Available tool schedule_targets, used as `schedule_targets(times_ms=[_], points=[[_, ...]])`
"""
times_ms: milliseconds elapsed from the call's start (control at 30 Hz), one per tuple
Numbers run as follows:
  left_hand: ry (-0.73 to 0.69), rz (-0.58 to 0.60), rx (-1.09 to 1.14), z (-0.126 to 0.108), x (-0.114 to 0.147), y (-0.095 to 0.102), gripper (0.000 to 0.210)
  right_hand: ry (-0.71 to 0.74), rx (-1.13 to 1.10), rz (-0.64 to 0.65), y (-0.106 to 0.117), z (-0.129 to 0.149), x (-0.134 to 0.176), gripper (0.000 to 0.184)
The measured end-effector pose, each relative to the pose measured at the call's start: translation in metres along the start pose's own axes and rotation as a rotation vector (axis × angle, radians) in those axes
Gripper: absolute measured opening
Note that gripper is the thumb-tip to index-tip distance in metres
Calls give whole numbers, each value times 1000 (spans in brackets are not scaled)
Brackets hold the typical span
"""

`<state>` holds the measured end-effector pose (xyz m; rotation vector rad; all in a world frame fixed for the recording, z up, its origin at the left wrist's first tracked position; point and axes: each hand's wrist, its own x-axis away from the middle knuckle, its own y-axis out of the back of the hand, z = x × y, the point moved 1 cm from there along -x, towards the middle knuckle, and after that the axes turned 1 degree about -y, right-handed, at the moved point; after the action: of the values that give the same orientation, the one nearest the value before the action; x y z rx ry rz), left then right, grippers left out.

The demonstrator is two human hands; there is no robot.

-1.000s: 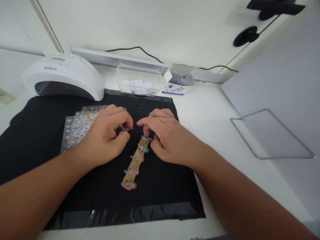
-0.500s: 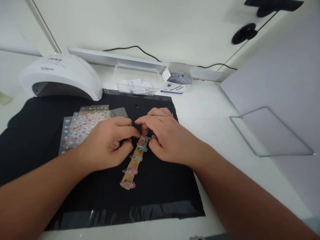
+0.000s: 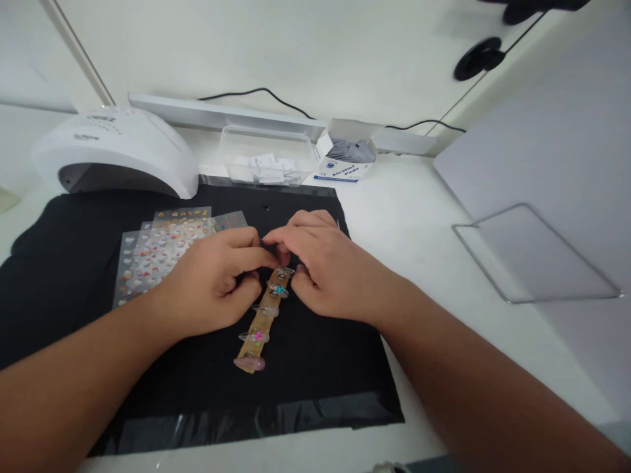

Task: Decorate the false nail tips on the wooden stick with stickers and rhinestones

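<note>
Left hand (image 3: 211, 279) and right hand (image 3: 325, 266) meeting over wooden stick (image 3: 260, 320), mid black mat (image 3: 320, 368)

mat (image 3: 73, 263): black | stick (image 3: 261, 318): tan | sticker sheets (image 3: 158, 246): multicoloured motifs | lamp (image 3: 113, 148): white

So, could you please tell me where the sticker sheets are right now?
In the head view, the sticker sheets lie on the black mat, just beyond the left hand and in front of the white nail lamp.
</note>
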<state>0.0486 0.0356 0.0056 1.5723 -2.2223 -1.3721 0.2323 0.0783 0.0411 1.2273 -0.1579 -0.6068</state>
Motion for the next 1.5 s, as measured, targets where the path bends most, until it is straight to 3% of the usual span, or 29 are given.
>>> schedule_targets(times_ms=[667,1400,1500], points=[[-47,13,-48,0,-1,-1,32,14,-17,-2,0,-2,0,42],[-30,39,-89,-1,-2,-3,31,-31,-74,-43,1,-6,3,54],[3,31,-40,-1,-2,-4,30,-50,-60,-32,3,-5,5,49]])
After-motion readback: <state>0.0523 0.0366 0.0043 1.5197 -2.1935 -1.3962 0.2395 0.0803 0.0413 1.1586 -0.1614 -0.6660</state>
